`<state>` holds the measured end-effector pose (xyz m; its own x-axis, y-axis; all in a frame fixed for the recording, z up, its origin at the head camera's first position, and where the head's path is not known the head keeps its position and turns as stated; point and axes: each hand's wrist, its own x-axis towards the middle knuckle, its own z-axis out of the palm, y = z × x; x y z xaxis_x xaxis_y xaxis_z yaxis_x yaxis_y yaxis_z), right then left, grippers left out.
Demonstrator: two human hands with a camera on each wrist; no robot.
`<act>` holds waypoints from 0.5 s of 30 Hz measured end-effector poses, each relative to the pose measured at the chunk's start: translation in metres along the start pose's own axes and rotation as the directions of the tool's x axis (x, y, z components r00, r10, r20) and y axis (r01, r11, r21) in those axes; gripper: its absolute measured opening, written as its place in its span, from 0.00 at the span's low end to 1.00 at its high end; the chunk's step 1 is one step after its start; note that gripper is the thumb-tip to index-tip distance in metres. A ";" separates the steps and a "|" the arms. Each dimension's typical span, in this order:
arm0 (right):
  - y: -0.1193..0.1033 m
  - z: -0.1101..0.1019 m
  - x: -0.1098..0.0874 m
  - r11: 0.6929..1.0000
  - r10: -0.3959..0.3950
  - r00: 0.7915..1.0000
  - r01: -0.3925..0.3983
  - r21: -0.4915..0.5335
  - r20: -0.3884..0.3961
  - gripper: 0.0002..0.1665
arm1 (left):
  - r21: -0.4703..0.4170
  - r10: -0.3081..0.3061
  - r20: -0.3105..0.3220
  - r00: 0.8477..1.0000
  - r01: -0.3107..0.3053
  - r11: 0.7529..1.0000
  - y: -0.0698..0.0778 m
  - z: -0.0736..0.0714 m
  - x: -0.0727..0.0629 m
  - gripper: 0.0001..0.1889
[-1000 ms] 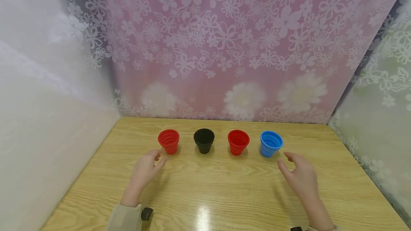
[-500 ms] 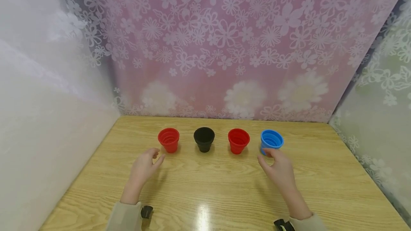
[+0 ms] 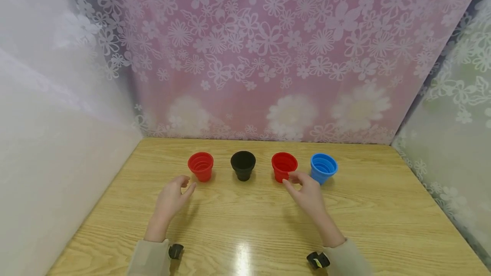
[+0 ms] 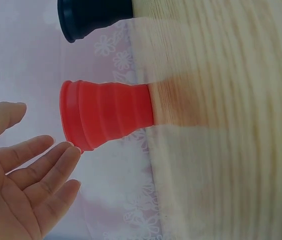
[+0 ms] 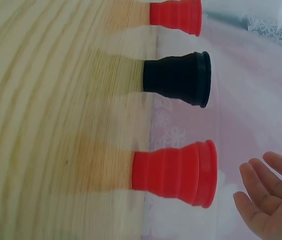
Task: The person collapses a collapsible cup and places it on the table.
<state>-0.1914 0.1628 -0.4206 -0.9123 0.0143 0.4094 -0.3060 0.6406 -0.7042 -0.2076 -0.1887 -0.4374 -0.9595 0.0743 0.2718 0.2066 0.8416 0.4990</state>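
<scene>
Lined up on the wooden table are a red collapsible cup (image 3: 201, 167) at left, a black cup (image 3: 243, 166), a second red cup (image 3: 284, 167) and a blue cup (image 3: 324, 168) at right, all upright. My left hand (image 3: 171, 198) hovers before the left red cup, thumb and fingers parted; in the left wrist view its fingertips overlap that cup's rim. My right hand (image 3: 308, 195) is in front of the second red cup, partly covering its lower right side in the head view. The right wrist view has its relaxed fingers (image 5: 261, 187) apart from this cup. Neither hand holds anything.
The wooden table (image 3: 245, 216) backs onto a pink floral curtain (image 3: 238, 54). A pale sheet (image 3: 57, 131) hangs at the left and a floral one (image 3: 452, 152) at the right. Dark straps (image 3: 317, 260) sit at both sleeves.
My right hand has moved left, from beside the blue cup, past its front, to the second red cup. The left hand stays almost in place, and the cups have not moved.
</scene>
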 end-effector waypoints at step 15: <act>-0.025 0.035 0.017 0.976 0.068 0.993 -0.086 0.198 0.094 0.14 | -0.101 -0.042 -0.016 0.999 0.041 0.994 -0.004 0.002 0.009 0.22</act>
<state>-0.2089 0.1201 -0.4167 -0.9525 -0.0139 0.3042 -0.2744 0.4722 -0.8377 -0.2169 -0.1903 -0.4385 -0.9643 0.0302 0.2632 0.1857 0.7857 0.5900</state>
